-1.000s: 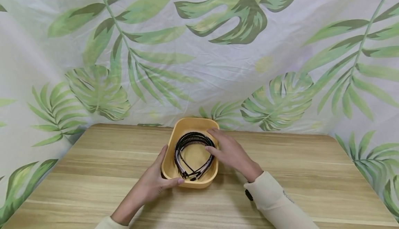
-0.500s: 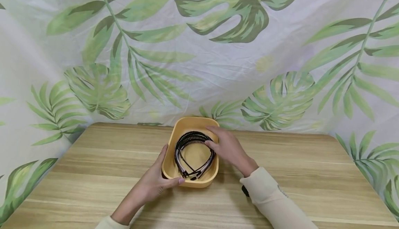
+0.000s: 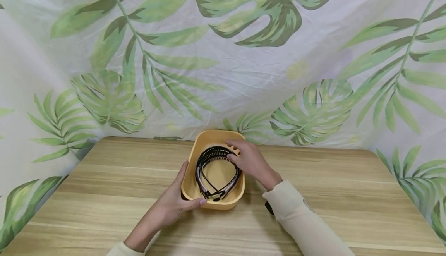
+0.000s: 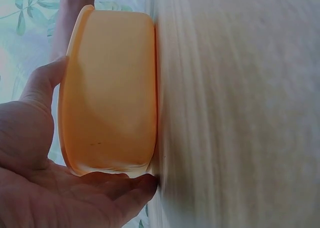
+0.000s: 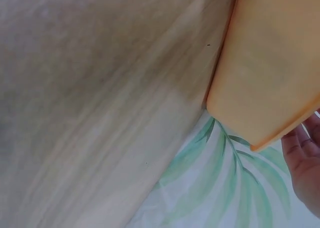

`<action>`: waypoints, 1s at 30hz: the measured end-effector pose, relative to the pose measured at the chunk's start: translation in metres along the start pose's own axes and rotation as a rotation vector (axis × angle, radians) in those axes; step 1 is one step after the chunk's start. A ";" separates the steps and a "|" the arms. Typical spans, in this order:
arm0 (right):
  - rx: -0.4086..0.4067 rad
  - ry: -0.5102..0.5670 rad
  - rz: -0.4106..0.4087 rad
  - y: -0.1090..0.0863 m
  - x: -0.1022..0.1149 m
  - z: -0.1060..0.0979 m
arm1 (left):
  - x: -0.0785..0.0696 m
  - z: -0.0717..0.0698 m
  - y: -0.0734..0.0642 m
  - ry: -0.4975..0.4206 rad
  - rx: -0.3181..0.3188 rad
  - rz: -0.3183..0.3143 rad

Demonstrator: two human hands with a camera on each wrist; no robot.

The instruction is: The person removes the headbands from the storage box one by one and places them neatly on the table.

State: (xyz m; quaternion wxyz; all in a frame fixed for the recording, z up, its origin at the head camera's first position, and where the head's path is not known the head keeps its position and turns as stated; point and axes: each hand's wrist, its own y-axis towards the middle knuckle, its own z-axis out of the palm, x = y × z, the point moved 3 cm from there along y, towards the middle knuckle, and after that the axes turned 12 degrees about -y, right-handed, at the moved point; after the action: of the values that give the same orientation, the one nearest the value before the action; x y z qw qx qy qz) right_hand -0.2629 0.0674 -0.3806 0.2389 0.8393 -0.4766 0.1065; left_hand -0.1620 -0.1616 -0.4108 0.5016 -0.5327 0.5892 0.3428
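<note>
Head view shows my left hand [image 3: 173, 203] cupped round the near-left corner of the yellow tub [image 3: 196, 188], at about seven o'clock on its rim, thumb along the front wall and fingers up the left side; my guess is that this steadies it against sliding. My right hand [image 3: 251, 162] reaches in over the rim at two o'clock, fingers bent onto the black headbands [image 3: 216, 153]. I cannot tell whether they actually pinch one. The headbands lie nested inside the tub, arches toward twelve o'clock, ends toward six. The tub sits on the wooden table [image 3: 331, 194], near its far edge, below a leaf-print cloth [image 3: 244, 62] at twelve o'clock.
</note>
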 end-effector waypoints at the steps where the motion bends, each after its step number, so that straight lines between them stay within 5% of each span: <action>1: 0.007 0.001 0.002 0.001 0.000 0.001 | 0.000 0.000 0.000 0.001 -0.002 -0.003; 30: 0.008 0.037 0.006 0.020 -0.008 0.011 | 0.001 0.000 -0.001 0.013 0.001 0.021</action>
State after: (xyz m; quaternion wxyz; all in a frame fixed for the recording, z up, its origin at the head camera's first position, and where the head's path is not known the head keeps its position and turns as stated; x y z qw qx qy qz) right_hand -0.2844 0.0589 -0.3875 0.2439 0.8367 -0.4741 0.1248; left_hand -0.1607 -0.1626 -0.4117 0.4943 -0.5283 0.5984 0.3442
